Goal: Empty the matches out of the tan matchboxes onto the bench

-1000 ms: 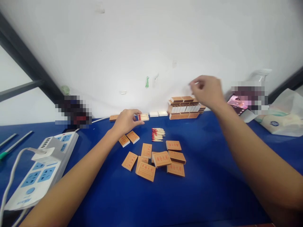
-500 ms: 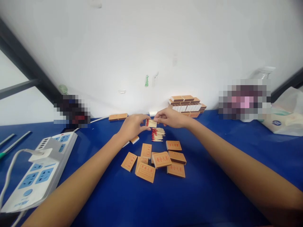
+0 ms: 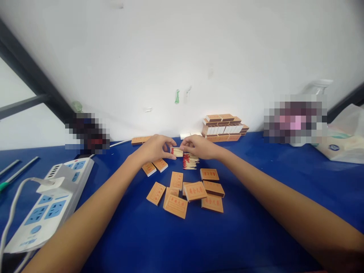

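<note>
Now I have the tray (image 3: 176, 152) just beyond the loose matches (image 3: 190, 162) and slightly to their left, caught between my two hands. Its long axis runs left to right, from one hand toward the other, and the matches inside lie along it with their red heads to the left. My left hand (image 3: 155, 148) pinches the tray's left end, thumb on the near side and fingers on the far side. My right hand (image 3: 199, 146) reaches in from the other end, its fingertips at the tray's right far corner; I cannot tell whether they pinch a match or the rim, or only rest there. Of the two, the right hand is nearer the loose matches, arching just over their far edge. Whether the tray touches the bench (image 3: 159, 242), I cannot tell.

As for writing, one box (image 3: 196, 191) on the near side of the loose matches carries red characters that I read as 安全火柴. The box (image 3: 175, 206) to its left, also on the near side, has similar print, too soft for me to settle. Well to the right of the matches, a tissue pack (image 3: 345, 143) shows a dark blue oval logo, too small to read. The pale blue lettering on the power strip (image 3: 56, 209), well to their left, is illegible too.
</note>
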Tool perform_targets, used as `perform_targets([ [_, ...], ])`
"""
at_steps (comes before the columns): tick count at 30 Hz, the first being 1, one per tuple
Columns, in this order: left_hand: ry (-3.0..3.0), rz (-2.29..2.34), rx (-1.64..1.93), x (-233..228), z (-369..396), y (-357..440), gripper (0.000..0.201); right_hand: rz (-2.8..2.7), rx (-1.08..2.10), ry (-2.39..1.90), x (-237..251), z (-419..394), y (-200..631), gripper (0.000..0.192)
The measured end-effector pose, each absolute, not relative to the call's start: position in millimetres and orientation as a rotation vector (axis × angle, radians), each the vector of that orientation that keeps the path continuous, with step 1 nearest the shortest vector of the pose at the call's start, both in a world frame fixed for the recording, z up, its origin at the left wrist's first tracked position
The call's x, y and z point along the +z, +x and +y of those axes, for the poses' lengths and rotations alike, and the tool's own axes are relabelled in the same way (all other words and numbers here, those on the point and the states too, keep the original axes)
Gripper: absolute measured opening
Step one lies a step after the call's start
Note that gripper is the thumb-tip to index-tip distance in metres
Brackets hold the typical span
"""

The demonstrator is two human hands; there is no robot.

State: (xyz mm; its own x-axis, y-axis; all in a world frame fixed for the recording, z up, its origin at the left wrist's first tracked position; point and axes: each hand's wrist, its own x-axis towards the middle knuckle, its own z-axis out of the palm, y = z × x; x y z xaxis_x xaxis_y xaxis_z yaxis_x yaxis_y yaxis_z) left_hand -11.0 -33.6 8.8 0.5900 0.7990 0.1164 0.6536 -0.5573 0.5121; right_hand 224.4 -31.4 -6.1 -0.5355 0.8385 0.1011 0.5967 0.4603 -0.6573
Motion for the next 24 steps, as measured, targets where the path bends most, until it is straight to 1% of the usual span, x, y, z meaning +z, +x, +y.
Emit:
perform_targets([
  [2, 2.449, 1.174, 0.425, 9.7, -36.3, -9.7, 0.056, -2.325, 0.788, -1.204, -4.0, -33.7, 223.6, 0.027],
  [4, 2.496, 1.172, 0.367, 11.3, -40.5, -6.4, 0.056, -2.353, 0.759, -1.196, -0.3, -36.8, 223.1, 0.025],
  [10, 2.593, 1.181, 0.233, 20.9, -54.6, 5.0, 0.038, -2.457, 0.68, -1.221, 15.4, -50.9, 219.4, 0.018],
  [14, 2.585, 1.206, 0.17, 24.8, -59.9, 8.4, 0.032, -2.559, 0.641, -1.238, 25.7, -61.2, 215.6, 0.015],
  [19, 2.543, 1.22, 0.106, 27.1, -62.1, 8.9, 0.03, -2.654, 0.451, -1.24, 31.2, -69.4, 210.7, 0.006],
  [24, 2.514, 1.206, 0.082, 31.2, -63.6, 11.0, 0.03, -2.738, 0.215, -1.178, 29.8, -70.2, 207.2, 0.009],
])
